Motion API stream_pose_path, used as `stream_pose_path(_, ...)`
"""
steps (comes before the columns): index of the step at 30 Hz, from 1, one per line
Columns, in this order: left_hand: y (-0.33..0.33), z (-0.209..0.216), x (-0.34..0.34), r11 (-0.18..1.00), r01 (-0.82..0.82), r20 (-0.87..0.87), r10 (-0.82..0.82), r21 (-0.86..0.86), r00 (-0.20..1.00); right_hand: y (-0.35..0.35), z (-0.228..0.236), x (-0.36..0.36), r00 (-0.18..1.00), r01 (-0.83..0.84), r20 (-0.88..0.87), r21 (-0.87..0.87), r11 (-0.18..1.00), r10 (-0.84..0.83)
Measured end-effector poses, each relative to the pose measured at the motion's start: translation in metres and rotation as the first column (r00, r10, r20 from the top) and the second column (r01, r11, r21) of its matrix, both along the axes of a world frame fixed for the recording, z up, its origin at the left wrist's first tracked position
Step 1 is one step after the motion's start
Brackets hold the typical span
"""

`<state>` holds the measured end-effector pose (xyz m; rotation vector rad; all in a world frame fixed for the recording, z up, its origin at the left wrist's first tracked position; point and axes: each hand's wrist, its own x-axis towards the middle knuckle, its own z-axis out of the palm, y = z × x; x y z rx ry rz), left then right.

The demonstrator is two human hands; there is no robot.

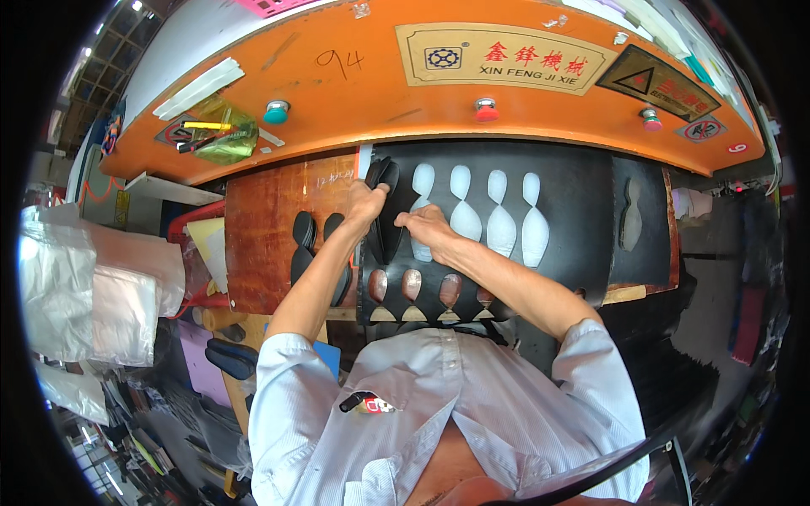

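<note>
My left hand (367, 202) is closed around a stack of black insole-shaped pieces (386, 236), narrow in the middle, near the left edge of a black sheet (574, 211). Just right of it, my right hand (429, 229) has its fingers drawn together over the sheet; whether anything is between them is hidden. Part of a white insole-shaped area (423, 179) shows from under that hand. Several more such white shapes (499, 211) stand in a row to the right. Along the sheet's near edge are rounded openings (450, 289) with brown board showing through.
An orange machine beam (337, 110) with green and red buttons spans the far side. More black insole pieces (302, 244) lie on the reddish-brown board (261, 253) at left. Clear plastic bags (93, 287) hang far left. A grey insole-shaped area (631, 221) lies at right.
</note>
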<state>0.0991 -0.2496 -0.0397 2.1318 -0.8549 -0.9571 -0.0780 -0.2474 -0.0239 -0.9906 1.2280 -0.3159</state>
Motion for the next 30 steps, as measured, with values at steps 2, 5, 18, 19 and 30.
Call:
stream_pose_path(2,0.000,0.003,-0.008,0.998,0.056,0.109,-0.057,0.013,0.992,0.006,-0.001,-0.002,0.988,0.023,0.148,0.169,0.985,-0.049)
stream_pose_path(5,0.001,0.014,-0.010,0.983,0.157,0.146,-0.170,0.095,0.975,0.015,0.000,-0.004,0.884,0.132,0.384,0.343,0.930,-0.267)
stream_pose_path(18,0.036,0.058,0.055,0.984,0.176,-0.459,-0.144,0.028,0.877,0.038,-0.002,-0.043,0.991,0.130,0.078,-0.461,0.878,-0.106)
stream_pose_path(19,0.049,0.063,0.061,0.994,0.106,-0.552,-0.099,-0.018,0.828,0.038,0.000,-0.050,0.992,0.122,0.079,-0.446,0.887,-0.096)
stream_pose_path(30,0.102,0.051,0.003,0.721,-0.564,-0.873,-0.118,-0.403,0.473,0.059,0.049,-0.009,0.911,-0.350,-0.208,-0.847,0.401,0.355)
